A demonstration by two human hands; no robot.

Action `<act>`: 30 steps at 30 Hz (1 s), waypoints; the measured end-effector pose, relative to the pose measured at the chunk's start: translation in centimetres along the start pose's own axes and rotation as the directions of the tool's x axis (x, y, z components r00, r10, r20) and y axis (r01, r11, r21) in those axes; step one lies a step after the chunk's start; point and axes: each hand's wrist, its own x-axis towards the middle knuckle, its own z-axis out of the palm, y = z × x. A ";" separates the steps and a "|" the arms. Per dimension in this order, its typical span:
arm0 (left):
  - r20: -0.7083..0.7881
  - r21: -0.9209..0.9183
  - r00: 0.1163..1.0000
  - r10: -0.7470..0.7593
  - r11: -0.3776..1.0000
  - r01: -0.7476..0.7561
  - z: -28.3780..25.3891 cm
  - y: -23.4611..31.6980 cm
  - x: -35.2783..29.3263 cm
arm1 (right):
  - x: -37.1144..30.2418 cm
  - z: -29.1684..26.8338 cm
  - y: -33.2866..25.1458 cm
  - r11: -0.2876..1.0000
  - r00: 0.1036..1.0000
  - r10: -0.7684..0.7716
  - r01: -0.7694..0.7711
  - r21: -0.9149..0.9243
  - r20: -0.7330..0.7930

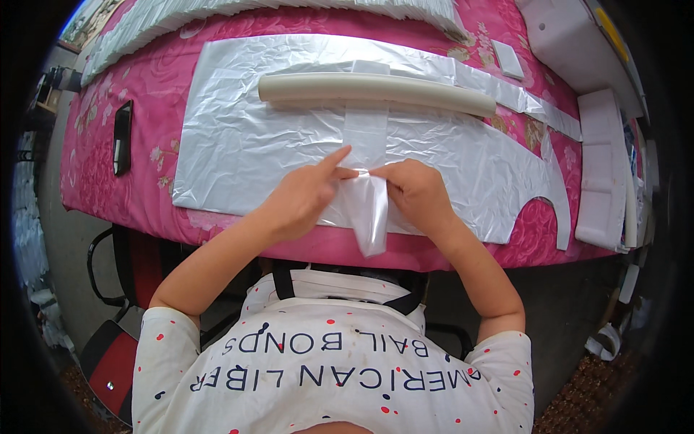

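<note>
Lettering [347,376] spans the shirt [318,405]; right hand [419,189] pinches film [369,217], left hand [303,197] perhaps too.

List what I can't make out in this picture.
Head view:
Translucent plastic strip, the part beneath the long beige tube: hidden by that tube.
Right hand, undersides of its fingers: turned away, hidden by the hand itself.
Long stack of thin white sheets, far side: cut off by the top edge.

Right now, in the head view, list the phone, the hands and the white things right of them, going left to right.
Black phone → left hand → right hand → small white block → white foam piece.
</note>
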 end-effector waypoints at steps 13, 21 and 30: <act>-0.003 0.731 0.949 0.316 0.648 -0.214 2.7 -0.1 0.8 | 4.4 -1.3 0.3 0.648 0.648 0.657 -0.747 0.151 0.385; -0.041 0.795 0.972 0.232 0.597 -0.109 3.5 -1.0 1.2 | 2.5 -0.4 -1.1 0.882 0.883 0.470 -0.468 -0.059 0.022; -0.120 0.816 0.916 0.384 0.564 -0.129 2.6 -0.7 3.4 | 2.4 -0.6 2.6 0.894 0.951 -0.265 0.304 -0.328 0.161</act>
